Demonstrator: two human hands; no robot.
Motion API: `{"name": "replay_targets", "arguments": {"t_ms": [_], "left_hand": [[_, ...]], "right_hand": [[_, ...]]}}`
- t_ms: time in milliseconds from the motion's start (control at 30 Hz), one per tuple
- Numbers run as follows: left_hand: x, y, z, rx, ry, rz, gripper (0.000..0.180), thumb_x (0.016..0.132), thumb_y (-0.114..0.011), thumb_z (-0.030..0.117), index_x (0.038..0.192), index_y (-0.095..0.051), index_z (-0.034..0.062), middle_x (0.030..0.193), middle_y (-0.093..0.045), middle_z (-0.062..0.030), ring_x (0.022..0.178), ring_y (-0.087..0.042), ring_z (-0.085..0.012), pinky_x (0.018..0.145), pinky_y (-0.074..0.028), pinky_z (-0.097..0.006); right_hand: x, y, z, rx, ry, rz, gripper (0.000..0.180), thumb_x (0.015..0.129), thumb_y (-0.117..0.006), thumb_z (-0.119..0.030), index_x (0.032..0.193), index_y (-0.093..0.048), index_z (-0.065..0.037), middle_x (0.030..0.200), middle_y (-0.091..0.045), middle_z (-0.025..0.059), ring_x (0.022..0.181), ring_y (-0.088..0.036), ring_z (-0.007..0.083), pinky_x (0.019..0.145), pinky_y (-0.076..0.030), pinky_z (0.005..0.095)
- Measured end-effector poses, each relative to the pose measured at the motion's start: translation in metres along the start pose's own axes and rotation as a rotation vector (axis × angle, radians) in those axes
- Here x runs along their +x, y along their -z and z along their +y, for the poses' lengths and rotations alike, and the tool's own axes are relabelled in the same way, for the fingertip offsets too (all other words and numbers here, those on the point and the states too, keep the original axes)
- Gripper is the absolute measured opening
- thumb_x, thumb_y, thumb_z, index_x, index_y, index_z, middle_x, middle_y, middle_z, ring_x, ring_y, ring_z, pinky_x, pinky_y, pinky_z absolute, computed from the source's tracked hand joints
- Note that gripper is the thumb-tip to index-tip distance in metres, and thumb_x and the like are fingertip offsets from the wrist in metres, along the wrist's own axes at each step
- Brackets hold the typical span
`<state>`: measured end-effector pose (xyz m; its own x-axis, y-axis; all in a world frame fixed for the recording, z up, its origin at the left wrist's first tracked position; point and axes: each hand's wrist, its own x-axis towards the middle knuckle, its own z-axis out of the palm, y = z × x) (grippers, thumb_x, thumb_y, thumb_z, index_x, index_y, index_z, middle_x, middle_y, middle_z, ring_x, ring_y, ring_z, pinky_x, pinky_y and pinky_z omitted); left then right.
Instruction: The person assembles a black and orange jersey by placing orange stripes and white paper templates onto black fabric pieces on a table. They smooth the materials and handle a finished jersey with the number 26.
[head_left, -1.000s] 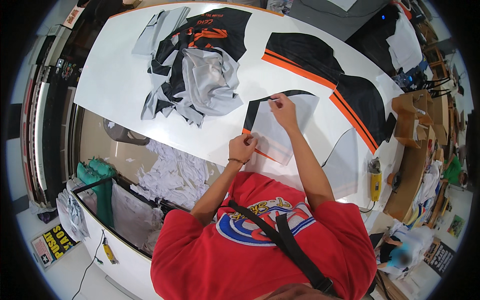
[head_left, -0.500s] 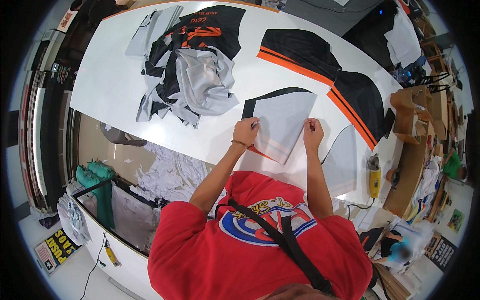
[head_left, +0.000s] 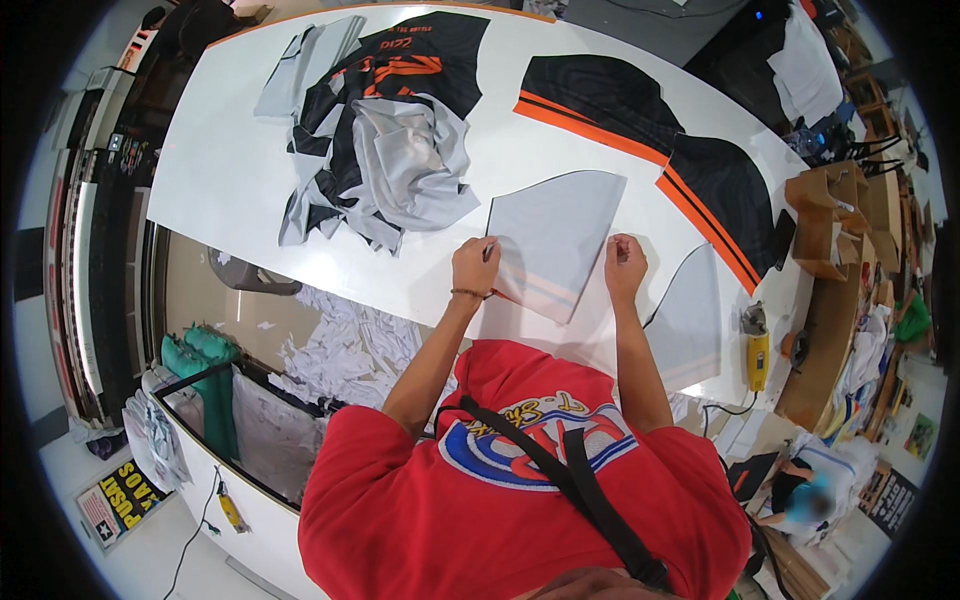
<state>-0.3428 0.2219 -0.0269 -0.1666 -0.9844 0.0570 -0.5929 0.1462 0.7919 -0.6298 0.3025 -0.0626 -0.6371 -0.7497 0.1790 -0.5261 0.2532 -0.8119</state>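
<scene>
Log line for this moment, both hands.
left hand: at left edge of grey fabric piece | right hand: by its right edge | black-orange panels: flat on white table

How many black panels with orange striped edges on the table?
2: one panel at upper centre-right, the other to its lower right. More may be hidden in the fabric pile.

Worktop (head_left: 225,150): white, orange far edge, upper frame.
Cloth heap (head_left: 405,165): crumpled, grey and black, upper left of centre.
Black panels (head_left: 605,95): two, orange-striped, upper right.
Grey panel (head_left: 555,225): mid-frame.
Second grey panel (head_left: 690,315): right of centre.
Yellow tool (head_left: 757,362): corded, far right.
</scene>
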Motion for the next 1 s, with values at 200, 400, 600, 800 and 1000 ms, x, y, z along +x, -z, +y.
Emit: {"name": "replay_targets", "arguments": {"t_ms": [200,400,600,800,1000], "left_hand": [[0.0,0.001,-0.004,0.051,0.002,-0.002,0.018,0.083,-0.071,0.018,0.094,-0.074,0.0035,0.084,-0.069,-0.0174,0.074,-0.067,-0.0322,0.071,-0.054,-0.04],[-0.003,0.012,0.008,0.103,0.022,0.066,0.035,0.08,-0.075,0.023,0.109,-0.069,0.0055,0.09,-0.065,-0.0143,0.076,-0.064,-0.0306,0.069,-0.052,-0.042],[-0.003,0.005,-0.004,0.431,-0.097,0.022,0.032,0.08,-0.075,0.033,0.098,-0.066,0.0082,0.099,-0.062,-0.013,0.098,-0.058,-0.0349,0.082,-0.046,-0.048],[0.001,-0.007,-0.006,0.478,-0.057,-0.117,0.03,0.082,-0.072,0.03,0.1,-0.064,0.0076,0.1,-0.061,-0.013,0.099,-0.057,-0.0353,0.083,-0.046,-0.048],[-0.013,-0.006,0.029,0.123,-0.219,-0.038,0.03,0.082,-0.073,0.016,0.109,-0.064,0.005,0.096,-0.061,-0.0117,0.091,-0.058,-0.0293,0.082,-0.048,-0.042]], "right_hand": [[0.0,-0.002,0.005,-0.044,-0.003,-0.018,0.015,0.087,-0.069,-0.019,0.094,-0.069,-0.006,0.088,-0.07,0.0083,0.08,-0.066,0.0237,0.083,-0.047,0.0373],[-0.001,0.002,-0.004,-0.075,0.044,-0.043,0.015,0.086,-0.071,-0.021,0.094,-0.068,-0.008,0.085,-0.067,0.007,0.078,-0.064,0.0235,0.078,-0.046,0.0386],[-0.024,0.007,-0.043,-0.386,0.066,-0.174,0.026,0.084,-0.073,-0.034,0.088,-0.065,-0.009,0.087,-0.062,0.0088,0.087,-0.059,0.0299,0.079,-0.043,0.0485],[-0.049,0.025,-0.05,-0.264,-0.058,-0.199,0.025,0.082,-0.075,-0.033,0.088,-0.066,-0.01,0.091,-0.064,0.0085,0.091,-0.06,0.0295,0.082,-0.043,0.0493],[-0.039,0.169,0.074,-0.367,-0.132,0.374,0.015,0.081,-0.068,-0.01,0.096,-0.069,-0.008,0.091,-0.068,0.0124,0.09,-0.064,0.0329,0.083,-0.05,0.0431]]}}
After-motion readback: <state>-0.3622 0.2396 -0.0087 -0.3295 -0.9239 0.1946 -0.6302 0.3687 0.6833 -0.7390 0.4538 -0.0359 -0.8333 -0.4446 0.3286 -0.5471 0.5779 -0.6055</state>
